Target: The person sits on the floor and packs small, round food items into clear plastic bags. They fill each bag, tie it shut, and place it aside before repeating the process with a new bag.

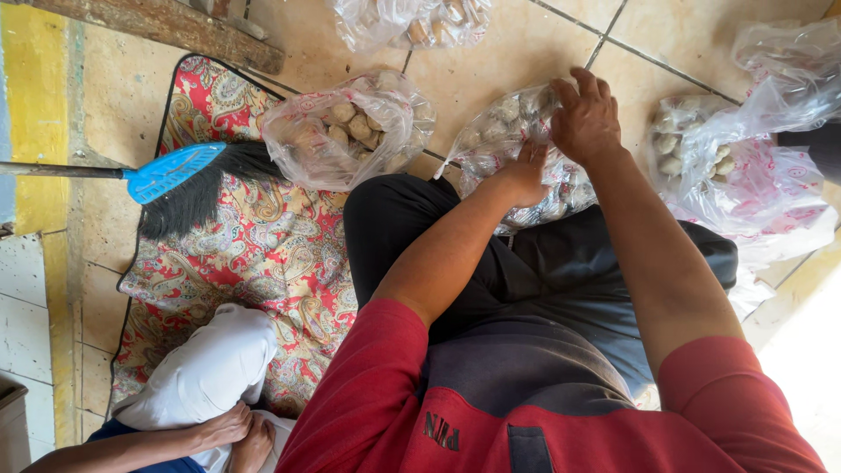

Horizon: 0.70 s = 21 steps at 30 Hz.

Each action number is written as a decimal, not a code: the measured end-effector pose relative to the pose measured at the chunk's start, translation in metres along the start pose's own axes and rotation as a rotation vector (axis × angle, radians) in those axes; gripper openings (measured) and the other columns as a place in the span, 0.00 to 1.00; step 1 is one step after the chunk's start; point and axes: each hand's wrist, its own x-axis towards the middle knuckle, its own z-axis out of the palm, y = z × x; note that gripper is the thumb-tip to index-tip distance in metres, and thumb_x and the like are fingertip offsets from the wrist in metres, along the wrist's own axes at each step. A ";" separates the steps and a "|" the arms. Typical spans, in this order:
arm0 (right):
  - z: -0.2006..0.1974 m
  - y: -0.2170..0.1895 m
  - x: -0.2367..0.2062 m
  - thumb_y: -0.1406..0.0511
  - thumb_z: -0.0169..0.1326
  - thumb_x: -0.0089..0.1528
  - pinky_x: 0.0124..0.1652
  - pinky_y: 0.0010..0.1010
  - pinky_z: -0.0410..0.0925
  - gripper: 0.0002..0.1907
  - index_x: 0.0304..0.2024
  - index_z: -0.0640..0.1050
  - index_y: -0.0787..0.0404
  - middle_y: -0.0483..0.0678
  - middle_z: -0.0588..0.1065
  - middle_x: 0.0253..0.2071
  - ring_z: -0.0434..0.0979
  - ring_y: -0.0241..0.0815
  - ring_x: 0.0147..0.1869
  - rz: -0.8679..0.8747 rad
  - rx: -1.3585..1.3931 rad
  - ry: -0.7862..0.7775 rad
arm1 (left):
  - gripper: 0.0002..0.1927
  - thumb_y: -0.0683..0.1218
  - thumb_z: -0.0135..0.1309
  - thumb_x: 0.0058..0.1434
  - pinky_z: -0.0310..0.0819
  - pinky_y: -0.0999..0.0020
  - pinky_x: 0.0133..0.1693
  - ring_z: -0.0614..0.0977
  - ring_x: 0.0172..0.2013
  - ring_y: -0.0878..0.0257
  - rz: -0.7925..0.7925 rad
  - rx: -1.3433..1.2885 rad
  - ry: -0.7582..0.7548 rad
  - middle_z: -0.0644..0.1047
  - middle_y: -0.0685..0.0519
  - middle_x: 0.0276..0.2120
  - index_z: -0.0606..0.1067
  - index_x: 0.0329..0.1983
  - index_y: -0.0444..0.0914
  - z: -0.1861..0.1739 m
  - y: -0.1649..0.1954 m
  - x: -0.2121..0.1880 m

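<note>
I see the left hand (528, 175) and right hand (585, 118) both gripping the plastic bag (508, 131) of pale lumps between them.

4 clear plastic bags (349, 131) of pale lumps lie on the tiled floor (526, 44).

broom (175, 175) on mat (263, 245) | bag (346, 131) right of broom

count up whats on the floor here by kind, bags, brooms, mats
Clear plastic bags of pale round pieces: 4, namely the bag under both hands, a bag left of it, one at the top edge and one at right
Brooms: 1, blue head
Patterned red mats: 1
Total: 6
</note>
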 end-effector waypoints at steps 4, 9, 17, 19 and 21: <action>0.007 -0.013 -0.001 0.54 0.58 0.60 0.66 0.54 0.50 0.29 0.65 0.73 0.46 0.53 0.62 0.70 0.55 0.57 0.74 -0.225 -0.227 -0.080 | 0.52 0.57 0.53 0.65 0.55 0.47 0.68 0.52 0.72 0.32 -0.016 -0.036 -0.050 0.32 0.44 0.77 0.33 0.79 0.42 0.003 0.003 0.000; 0.002 -0.029 0.002 0.55 0.59 0.62 0.71 0.53 0.46 0.29 0.66 0.73 0.45 0.51 0.61 0.73 0.52 0.54 0.79 -0.079 -0.227 -0.156 | 0.51 0.57 0.52 0.66 0.47 0.45 0.70 0.45 0.74 0.35 -0.045 0.020 -0.126 0.32 0.45 0.77 0.33 0.79 0.44 0.001 0.006 -0.005; 0.003 -0.050 0.008 0.54 0.60 0.60 0.72 0.57 0.43 0.30 0.66 0.74 0.41 0.46 0.63 0.72 0.55 0.50 0.77 -0.247 -0.243 -0.199 | 0.49 0.60 0.50 0.67 0.41 0.49 0.71 0.45 0.75 0.41 0.051 0.186 -0.130 0.37 0.37 0.76 0.37 0.76 0.34 0.008 0.009 -0.004; 0.002 -0.053 0.007 0.55 0.59 0.62 0.74 0.56 0.43 0.27 0.65 0.75 0.40 0.44 0.64 0.73 0.55 0.47 0.79 -0.211 -0.248 -0.192 | 0.46 0.60 0.50 0.67 0.45 0.49 0.70 0.49 0.72 0.41 0.061 0.189 -0.136 0.41 0.37 0.74 0.41 0.75 0.34 0.008 0.009 -0.003; 0.004 -0.060 0.007 0.53 0.60 0.58 0.72 0.55 0.43 0.31 0.65 0.74 0.40 0.47 0.64 0.72 0.55 0.50 0.77 -0.255 -0.254 -0.200 | 0.43 0.59 0.50 0.67 0.48 0.50 0.68 0.53 0.70 0.42 0.069 0.186 -0.151 0.45 0.37 0.71 0.44 0.73 0.34 0.008 0.009 -0.003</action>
